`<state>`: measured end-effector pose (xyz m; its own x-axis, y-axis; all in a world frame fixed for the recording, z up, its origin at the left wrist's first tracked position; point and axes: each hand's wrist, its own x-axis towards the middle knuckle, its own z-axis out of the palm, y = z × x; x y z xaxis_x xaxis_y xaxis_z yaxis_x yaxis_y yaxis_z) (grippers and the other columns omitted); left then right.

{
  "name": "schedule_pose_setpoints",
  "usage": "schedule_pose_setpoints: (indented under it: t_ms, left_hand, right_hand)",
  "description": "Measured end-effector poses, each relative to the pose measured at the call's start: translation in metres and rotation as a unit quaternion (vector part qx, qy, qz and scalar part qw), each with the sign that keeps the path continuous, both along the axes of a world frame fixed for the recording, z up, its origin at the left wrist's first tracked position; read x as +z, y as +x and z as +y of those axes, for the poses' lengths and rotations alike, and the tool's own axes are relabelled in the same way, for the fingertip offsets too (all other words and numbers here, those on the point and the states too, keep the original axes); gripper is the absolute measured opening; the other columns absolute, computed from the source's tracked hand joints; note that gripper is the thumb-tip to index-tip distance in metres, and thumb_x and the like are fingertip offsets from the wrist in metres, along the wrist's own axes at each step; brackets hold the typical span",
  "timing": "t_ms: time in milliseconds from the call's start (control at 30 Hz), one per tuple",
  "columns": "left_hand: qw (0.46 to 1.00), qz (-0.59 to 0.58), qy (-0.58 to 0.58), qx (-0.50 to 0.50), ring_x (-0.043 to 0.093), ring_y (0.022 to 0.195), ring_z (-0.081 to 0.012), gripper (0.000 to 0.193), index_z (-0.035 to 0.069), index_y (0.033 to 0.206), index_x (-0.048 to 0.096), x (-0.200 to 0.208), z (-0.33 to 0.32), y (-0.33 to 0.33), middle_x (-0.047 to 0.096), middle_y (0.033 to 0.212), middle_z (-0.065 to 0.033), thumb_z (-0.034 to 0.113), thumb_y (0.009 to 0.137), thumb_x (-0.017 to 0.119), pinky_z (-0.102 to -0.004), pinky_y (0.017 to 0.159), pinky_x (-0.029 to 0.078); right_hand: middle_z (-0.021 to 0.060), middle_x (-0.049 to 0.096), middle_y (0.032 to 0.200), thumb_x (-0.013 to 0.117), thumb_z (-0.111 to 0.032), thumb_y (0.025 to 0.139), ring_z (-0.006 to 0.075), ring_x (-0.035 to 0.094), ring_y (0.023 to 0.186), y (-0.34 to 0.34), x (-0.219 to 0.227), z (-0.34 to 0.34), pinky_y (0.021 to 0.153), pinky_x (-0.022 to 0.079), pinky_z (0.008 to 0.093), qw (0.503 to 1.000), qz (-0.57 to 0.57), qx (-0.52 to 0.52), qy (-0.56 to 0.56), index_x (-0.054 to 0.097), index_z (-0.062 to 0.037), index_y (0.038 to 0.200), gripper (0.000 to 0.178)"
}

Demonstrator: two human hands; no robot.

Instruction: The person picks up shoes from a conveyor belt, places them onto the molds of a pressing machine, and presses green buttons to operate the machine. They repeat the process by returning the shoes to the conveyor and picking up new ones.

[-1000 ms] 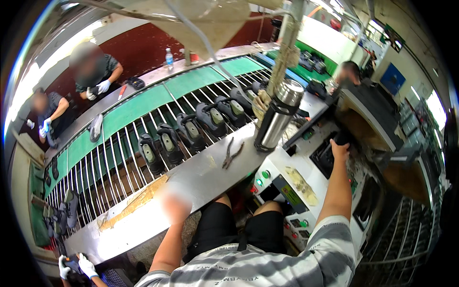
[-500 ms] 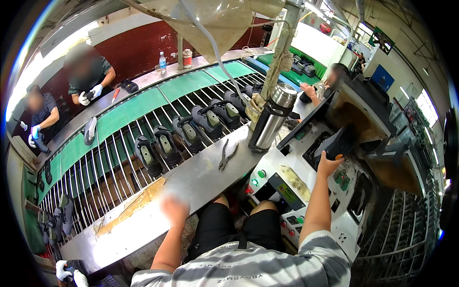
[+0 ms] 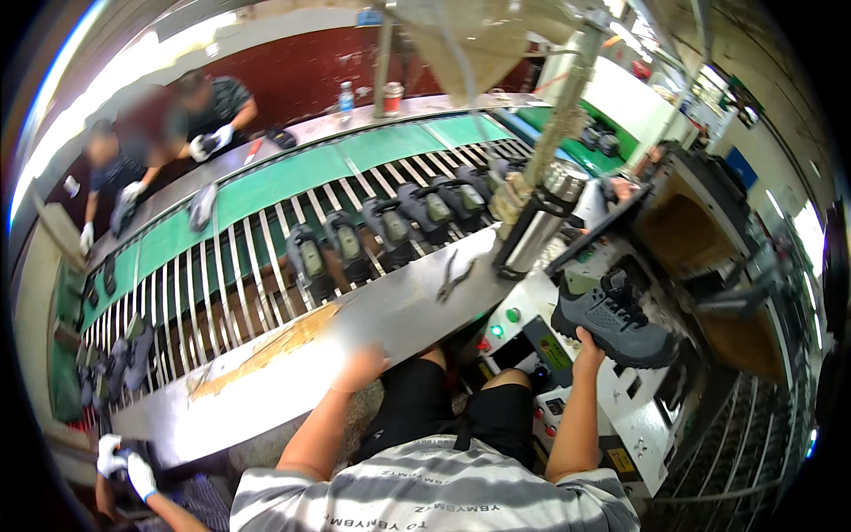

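Observation:
My right hand (image 3: 588, 348) grips a grey lace-up shoe (image 3: 612, 317) by its underside, in front of the machine at the right. The shoe has black laces and a dark sole, its toe pointing right, and something green shows in its opening. Over the metal ledge (image 3: 417, 312) my left hand (image 3: 362, 365) hovers or rests near the edge; a white blur hides its fingers. Pliers (image 3: 456, 277) lie on the ledge, beside a steel thermos (image 3: 539, 222). Beyond, a row of grey shoes (image 3: 390, 232) stands on the rack bars.
A white control panel (image 3: 532, 306) with buttons sits right of my knees, below the machine's raised dark covers (image 3: 700, 208). Across the green conveyor belt (image 3: 266, 183), co-workers in gloves handle shoes. A gloved person (image 3: 124, 465) works at the lower left. A post (image 3: 567, 106) rises beside the thermos.
My right hand has brought the shoe out of the machine, toward me, and its side now shows. My left hand has shifted slightly right. The whole view has turned a little.

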<state>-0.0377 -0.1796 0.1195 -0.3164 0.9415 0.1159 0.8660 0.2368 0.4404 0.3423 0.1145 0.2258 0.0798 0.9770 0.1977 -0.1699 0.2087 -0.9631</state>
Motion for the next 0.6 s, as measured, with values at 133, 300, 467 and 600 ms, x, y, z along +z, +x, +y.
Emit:
schedule_pose_setpoints:
  t_ms: [133, 300, 467, 600]
  left_hand:
    - [0.728, -0.678, 0.029, -0.097, 0.052, 0.120, -0.0220, 0.057, 0.000, 0.134, 0.044, 0.071, 0.029, 0.035, 0.054, 0.129, -0.0152, 0.035, 0.091, 0.059, -0.0335, 0.100, 0.042]
    - [0.533, -0.834, 0.102, -0.105, 0.057, 0.115, -0.0287, 0.068, -0.001, 0.136, 0.040, 0.064, 0.025, 0.052, 0.056, 0.129, -0.0149, 0.028, 0.083, 0.070, -0.0426, 0.101, 0.043]
    - [0.469, -0.859, 0.204, 0.030, 0.062, 0.105, -0.0304, 0.049, -0.004, 0.122, 0.055, 0.053, -0.034, 0.059, 0.063, 0.116, -0.0165, 0.016, 0.079, 0.068, -0.0435, 0.098, 0.047]
    - [0.434, -0.862, 0.226, 0.133, 0.063, 0.104, -0.0292, 0.046, -0.003, 0.122, 0.054, 0.027, -0.078, 0.062, 0.063, 0.114, -0.0169, 0.013, 0.080, 0.066, -0.0437, 0.096, 0.048]
  right_hand:
    - [0.0099, 0.057, 0.119, 0.076, 0.001, 0.057, 0.0261, 0.055, 0.110, -0.045, 0.033, -0.050, 0.098, 0.043, 0.0384, 0.964, 0.075, 0.252, -0.025, 0.051, 0.0001, 0.124, 0.072]
    - [0.0111, 0.059, 0.117, 0.080, -0.004, 0.056, 0.0241, 0.057, 0.108, -0.134, 0.071, -0.144, 0.097, 0.043, 0.0343, 0.887, -0.024, 0.444, -0.122, 0.053, 0.0056, 0.123, 0.073]
    - [0.0120, 0.063, 0.115, 0.066, 0.000, 0.079, 0.0169, 0.061, 0.098, -0.179, 0.030, -0.181, 0.089, 0.046, 0.0278, 0.873, -0.061, 0.465, -0.135, 0.055, 0.0091, 0.124, 0.047]
    - [0.0137, 0.062, 0.115, 0.062, -0.005, 0.084, 0.0182, 0.061, 0.099, -0.204, 0.004, -0.194, 0.089, 0.046, 0.0286, 0.799, -0.117, 0.521, -0.275, 0.053, 0.0089, 0.126, 0.045]
